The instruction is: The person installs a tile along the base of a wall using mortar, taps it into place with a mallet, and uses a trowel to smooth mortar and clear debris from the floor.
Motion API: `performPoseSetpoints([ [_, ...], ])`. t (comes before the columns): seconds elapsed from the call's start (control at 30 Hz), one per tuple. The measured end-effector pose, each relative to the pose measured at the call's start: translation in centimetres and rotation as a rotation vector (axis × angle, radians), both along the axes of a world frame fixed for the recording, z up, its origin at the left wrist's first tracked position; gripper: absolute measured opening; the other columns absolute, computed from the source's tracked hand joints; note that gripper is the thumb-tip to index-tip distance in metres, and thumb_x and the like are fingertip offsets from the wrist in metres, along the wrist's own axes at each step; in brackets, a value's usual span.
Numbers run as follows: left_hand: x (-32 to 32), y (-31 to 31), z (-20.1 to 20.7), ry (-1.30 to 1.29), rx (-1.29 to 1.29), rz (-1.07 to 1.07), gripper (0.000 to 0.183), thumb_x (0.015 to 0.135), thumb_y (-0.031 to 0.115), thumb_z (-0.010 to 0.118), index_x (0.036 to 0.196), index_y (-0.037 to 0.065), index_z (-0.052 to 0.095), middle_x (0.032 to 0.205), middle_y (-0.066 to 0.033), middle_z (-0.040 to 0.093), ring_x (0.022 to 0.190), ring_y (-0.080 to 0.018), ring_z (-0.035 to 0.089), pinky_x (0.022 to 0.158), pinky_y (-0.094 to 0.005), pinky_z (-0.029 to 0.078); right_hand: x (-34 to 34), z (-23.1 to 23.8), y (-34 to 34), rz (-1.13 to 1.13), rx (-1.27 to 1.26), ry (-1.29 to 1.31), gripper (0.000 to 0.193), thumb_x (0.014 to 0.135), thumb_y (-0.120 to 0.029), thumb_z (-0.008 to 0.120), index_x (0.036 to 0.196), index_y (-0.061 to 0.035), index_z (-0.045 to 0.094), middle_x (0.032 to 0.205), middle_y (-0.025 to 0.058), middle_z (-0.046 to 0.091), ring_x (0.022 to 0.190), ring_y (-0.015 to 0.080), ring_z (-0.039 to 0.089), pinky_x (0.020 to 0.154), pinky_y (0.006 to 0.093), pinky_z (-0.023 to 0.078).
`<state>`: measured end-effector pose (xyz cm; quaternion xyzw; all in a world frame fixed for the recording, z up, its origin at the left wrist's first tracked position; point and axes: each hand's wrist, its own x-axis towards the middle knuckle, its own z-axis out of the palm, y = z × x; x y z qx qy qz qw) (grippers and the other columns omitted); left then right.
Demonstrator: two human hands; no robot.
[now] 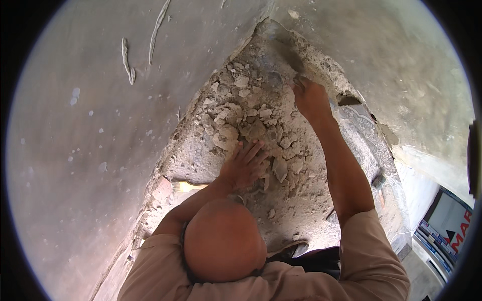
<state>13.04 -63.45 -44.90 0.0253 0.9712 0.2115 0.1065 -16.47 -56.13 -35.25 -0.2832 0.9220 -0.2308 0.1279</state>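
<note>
My left hand [244,165] lies with its fingers spread on a heap of broken mortar and rubble [226,120], close to a flat grey chip [279,169]. Further ahead and to the right, my right hand [310,98] is closed around the handle of what looks like a trowel [291,56]. Its grey blade is smeared by motion and points toward the far corner, over the dusty ground by the right wall. Most of the handle is hidden in my fist.
Grey plastered walls rise on the left [90,150] and right [401,75], meeting at the far corner. A patterned slab [361,123] lies along the right side, with a small dark object [378,180] on it. A yellowish, brush-like thing [187,186] sits left of my left forearm.
</note>
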Motion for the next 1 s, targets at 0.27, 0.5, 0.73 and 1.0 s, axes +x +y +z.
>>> performPoseSetpoints([
  [0.27, -2.2, 1.7, 0.7, -0.055, 0.015, -0.077, 0.071, 0.098, 0.049, 0.050, 0.159, 0.022, 0.028, 0.169, -0.0070, 0.011, 0.156, -0.0264, 0.011, 0.125, -0.0539, 0.013, -7.3, -6.5, -2.0, 0.492, 0.577, 0.569, 0.031, 0.094, -0.026, 0.063, 0.116, -0.0054, 0.071, 0.089, 0.0172, 0.074, 0.075, 0.0322, 0.070, 0.070, 0.0406, 0.055],
  [0.5, -0.2, -0.4, 0.8, -0.081, -0.049, -0.042, 0.070, 0.099, 0.048, 0.049, 0.160, 0.023, 0.026, 0.169, -0.0063, 0.013, 0.156, -0.0252, 0.012, 0.125, -0.0531, 0.013, 1.5, -1.2, -0.2, 0.016, -0.151, -0.315, 0.036, 0.098, -0.026, 0.057, 0.117, 0.0030, 0.067, 0.103, 0.0263, 0.069, 0.100, 0.0413, 0.068, 0.086, 0.0419, 0.056],
  [0.73, -1.3, 0.4, -0.4, 0.054, 0.091, 0.008, 0.066, 0.094, 0.042, 0.058, 0.154, 0.023, 0.040, 0.167, -0.0081, 0.021, 0.154, -0.0282, 0.020, 0.123, -0.0556, 0.018, -1.1, -3.1, -1.1, 0.064, -0.208, 0.177, 0.033, 0.096, -0.018, 0.060, 0.121, 0.0033, 0.065, 0.102, 0.0264, 0.070, 0.092, 0.0376, 0.071, 0.080, 0.0436, 0.055],
  [1.0, -0.2, -0.2, 0.6, -0.124, -0.004, -0.029, 0.073, 0.096, 0.049, 0.053, 0.159, 0.022, 0.030, 0.170, -0.0058, 0.009, 0.157, -0.0245, 0.007, 0.126, -0.0520, 0.006, 3.5, -1.1, -1.3, -0.019, -0.396, 0.008, 0.034, 0.092, -0.014, 0.061, 0.120, 0.0049, 0.065, 0.102, 0.0267, 0.072, 0.096, 0.0405, 0.072, 0.085, 0.0447, 0.056],
])
